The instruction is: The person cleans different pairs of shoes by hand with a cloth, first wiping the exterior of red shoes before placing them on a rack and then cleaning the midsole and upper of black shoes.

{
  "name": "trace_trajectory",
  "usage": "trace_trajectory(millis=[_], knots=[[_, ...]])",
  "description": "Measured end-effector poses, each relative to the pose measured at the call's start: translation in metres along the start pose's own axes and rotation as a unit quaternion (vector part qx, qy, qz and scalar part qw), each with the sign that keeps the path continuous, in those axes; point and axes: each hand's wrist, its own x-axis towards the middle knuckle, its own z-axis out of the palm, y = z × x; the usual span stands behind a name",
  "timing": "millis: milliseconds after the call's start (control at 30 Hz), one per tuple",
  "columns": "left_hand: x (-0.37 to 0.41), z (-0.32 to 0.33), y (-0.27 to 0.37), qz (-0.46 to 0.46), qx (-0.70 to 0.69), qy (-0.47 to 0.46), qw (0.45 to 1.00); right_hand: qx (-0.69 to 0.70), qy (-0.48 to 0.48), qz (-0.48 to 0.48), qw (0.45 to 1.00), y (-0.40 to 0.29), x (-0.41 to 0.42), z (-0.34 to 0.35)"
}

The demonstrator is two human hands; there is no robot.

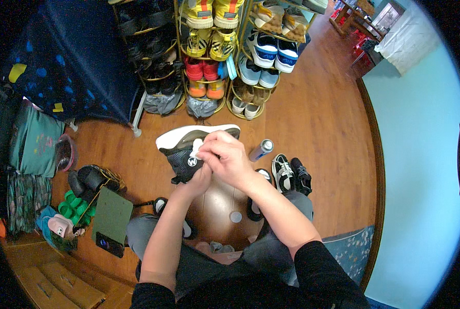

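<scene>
A black mesh sneaker with a thick white sole [179, 160] is held up in front of me, lying on its side with the sole away from me. My left hand [200, 179] grips it from the near side, its fingers partly hidden behind my other hand. Between the fingertips of my right hand [226, 154] is a small white wad, perhaps tissue or cloth [196, 148], pressed on the upper beside a round white logo. An aerosol-type can [261, 150] stands upright on the floor to the right of my hands.
Round-tiered shoe racks [208, 79] full of shoes stand ahead. A pair of black-and-white sneakers [283, 174] and a dark pair [302, 175] lie at right. A clear round lid [235, 217] is on the floor between my feet. A phone-like device [112, 220] is mounted at left.
</scene>
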Motion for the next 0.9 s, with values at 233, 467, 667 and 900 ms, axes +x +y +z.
trace_trajectory(millis=[233,467,667,900], knots=[[-0.007,-0.005,0.022,-0.004,-0.008,-0.115,0.993,-0.006,0.018,-0.016,1.000,0.002,0.001,0.009],[-0.005,-0.009,0.025,0.031,0.062,-0.084,0.994,-0.018,0.041,0.034,0.998,0.009,0.006,0.013],[0.001,-0.015,0.029,-0.099,-0.115,-0.028,0.988,-0.029,0.013,0.126,0.992,0.030,0.000,-0.013],[0.000,-0.016,0.035,-0.071,-0.034,-0.043,0.996,-0.049,-0.034,0.065,0.996,0.020,0.001,-0.019]])
